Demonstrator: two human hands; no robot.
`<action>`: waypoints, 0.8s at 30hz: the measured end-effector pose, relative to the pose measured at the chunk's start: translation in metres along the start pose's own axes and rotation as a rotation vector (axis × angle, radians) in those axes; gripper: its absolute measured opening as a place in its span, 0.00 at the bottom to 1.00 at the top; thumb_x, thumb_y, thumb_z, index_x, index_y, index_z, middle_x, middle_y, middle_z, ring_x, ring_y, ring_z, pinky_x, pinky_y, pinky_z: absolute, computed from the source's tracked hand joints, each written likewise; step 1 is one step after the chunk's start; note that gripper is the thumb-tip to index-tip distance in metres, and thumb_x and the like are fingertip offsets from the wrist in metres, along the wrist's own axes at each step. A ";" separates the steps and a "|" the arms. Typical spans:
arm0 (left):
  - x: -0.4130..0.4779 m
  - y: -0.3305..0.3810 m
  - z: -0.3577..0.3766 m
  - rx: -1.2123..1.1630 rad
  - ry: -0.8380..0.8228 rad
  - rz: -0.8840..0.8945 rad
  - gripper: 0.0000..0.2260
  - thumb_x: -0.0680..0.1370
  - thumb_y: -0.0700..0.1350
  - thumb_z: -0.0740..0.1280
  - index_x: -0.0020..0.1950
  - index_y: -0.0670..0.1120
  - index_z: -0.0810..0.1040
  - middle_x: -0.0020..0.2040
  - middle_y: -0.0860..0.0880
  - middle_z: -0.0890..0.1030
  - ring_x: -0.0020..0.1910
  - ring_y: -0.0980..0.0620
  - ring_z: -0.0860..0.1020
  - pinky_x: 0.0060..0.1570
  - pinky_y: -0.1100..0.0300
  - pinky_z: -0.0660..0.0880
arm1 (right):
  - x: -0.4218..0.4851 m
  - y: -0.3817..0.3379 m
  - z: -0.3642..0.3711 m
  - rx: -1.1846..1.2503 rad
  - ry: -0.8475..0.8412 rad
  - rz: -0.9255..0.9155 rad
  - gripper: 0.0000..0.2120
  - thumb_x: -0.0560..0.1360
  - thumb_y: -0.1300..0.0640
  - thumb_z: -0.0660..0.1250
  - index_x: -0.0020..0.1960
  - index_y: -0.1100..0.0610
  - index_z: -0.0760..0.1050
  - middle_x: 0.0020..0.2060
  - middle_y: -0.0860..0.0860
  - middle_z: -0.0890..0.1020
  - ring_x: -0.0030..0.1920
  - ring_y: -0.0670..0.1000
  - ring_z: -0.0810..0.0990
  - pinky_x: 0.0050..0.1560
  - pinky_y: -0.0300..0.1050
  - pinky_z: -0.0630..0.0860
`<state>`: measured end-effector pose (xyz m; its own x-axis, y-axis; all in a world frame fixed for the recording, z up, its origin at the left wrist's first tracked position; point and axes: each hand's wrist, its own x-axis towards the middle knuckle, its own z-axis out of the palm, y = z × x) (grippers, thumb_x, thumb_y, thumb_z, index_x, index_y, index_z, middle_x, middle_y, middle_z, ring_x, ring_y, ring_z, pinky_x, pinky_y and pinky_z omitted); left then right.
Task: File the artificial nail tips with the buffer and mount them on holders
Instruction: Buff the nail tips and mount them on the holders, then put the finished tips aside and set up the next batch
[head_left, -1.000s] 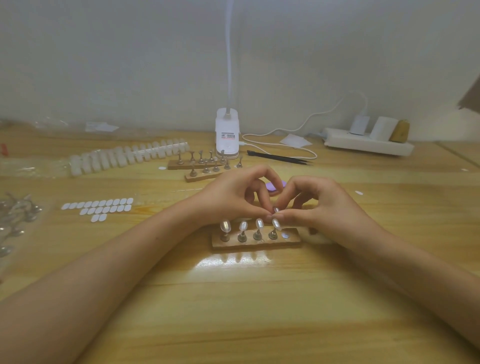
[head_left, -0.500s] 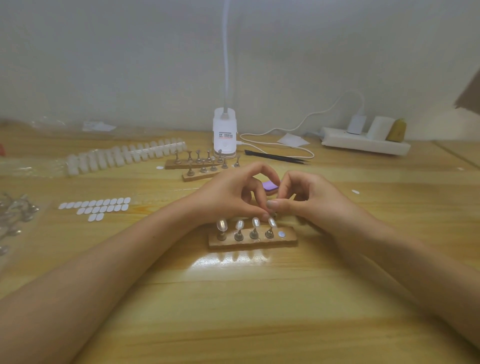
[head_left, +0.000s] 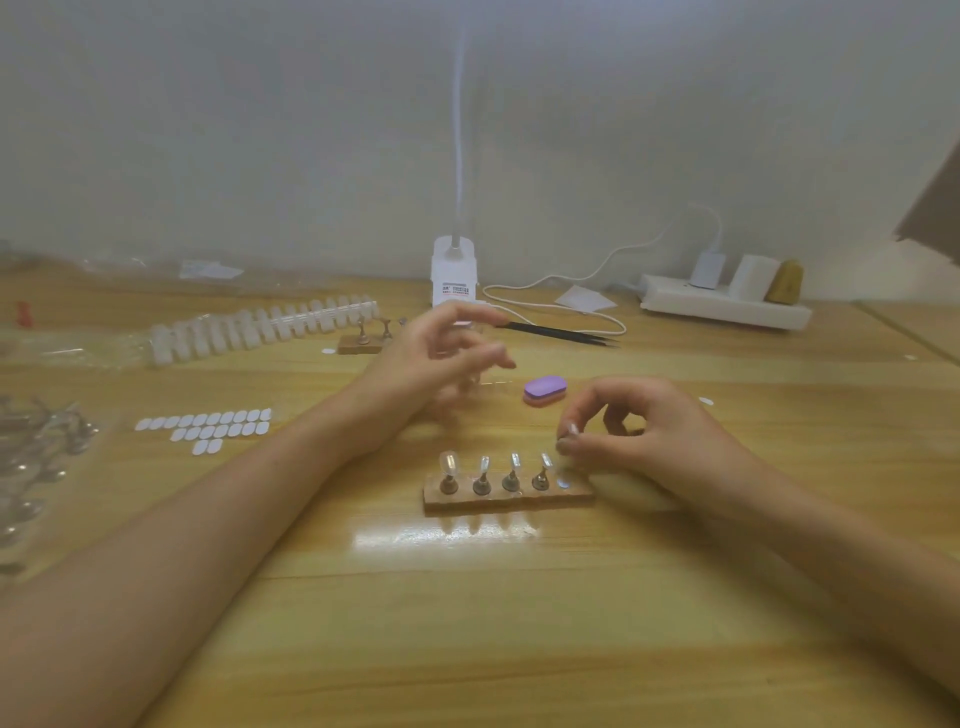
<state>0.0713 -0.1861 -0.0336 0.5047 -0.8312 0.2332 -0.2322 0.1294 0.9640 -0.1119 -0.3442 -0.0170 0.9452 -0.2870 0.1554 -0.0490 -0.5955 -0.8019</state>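
A wooden holder base (head_left: 519, 500) lies in front of me with several metal holders, each carrying a clear nail tip (head_left: 449, 461). A pale sticky dot (head_left: 563, 483) sits at the base's right end. My right hand (head_left: 644, 441) hovers just above that end and pinches a small pale nail tip (head_left: 573, 429) between thumb and forefinger. My left hand (head_left: 441, 358) is blurred and raised over the table behind the base, fingers loose and holding nothing. The purple buffer (head_left: 544, 389) lies on the table between the hands.
A strip of spare nail tips (head_left: 260, 327) and a second holder base (head_left: 363, 343) lie at the back left. A sheet of white adhesive dots (head_left: 208, 428) and a bag of metal holders (head_left: 31, 457) are on the left. Black tweezers (head_left: 556, 332), lamp base (head_left: 453, 275) and power strip (head_left: 727, 306) stand behind.
The hands have parted. My left hand lifted away to the back left, uncovering the purple buffer. My right hand stays by the base's right end, still pinching.
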 end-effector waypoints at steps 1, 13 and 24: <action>0.001 0.001 -0.001 -0.065 0.056 0.000 0.15 0.77 0.50 0.69 0.63 0.49 0.77 0.46 0.50 0.84 0.37 0.56 0.75 0.31 0.68 0.72 | -0.005 0.000 -0.003 0.006 -0.013 -0.017 0.07 0.71 0.60 0.77 0.38 0.54 0.80 0.37 0.42 0.83 0.34 0.44 0.69 0.37 0.31 0.67; 0.004 0.005 0.000 -0.209 0.184 0.002 0.11 0.82 0.45 0.62 0.61 0.43 0.78 0.39 0.50 0.82 0.27 0.58 0.71 0.25 0.68 0.67 | -0.013 0.006 0.002 -0.165 -0.093 -0.112 0.13 0.62 0.48 0.80 0.45 0.43 0.83 0.45 0.39 0.81 0.39 0.41 0.74 0.40 0.32 0.68; 0.001 0.008 0.017 -0.049 0.089 0.097 0.10 0.81 0.47 0.64 0.60 0.46 0.78 0.39 0.47 0.83 0.27 0.54 0.70 0.24 0.66 0.65 | -0.044 0.047 -0.076 -0.412 0.280 -0.199 0.08 0.66 0.45 0.75 0.45 0.39 0.82 0.44 0.38 0.82 0.37 0.45 0.73 0.35 0.29 0.67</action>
<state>0.0561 -0.1951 -0.0280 0.5537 -0.7627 0.3341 -0.2441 0.2349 0.9409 -0.1799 -0.4169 -0.0179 0.8298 -0.2940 0.4743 -0.0534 -0.8879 -0.4568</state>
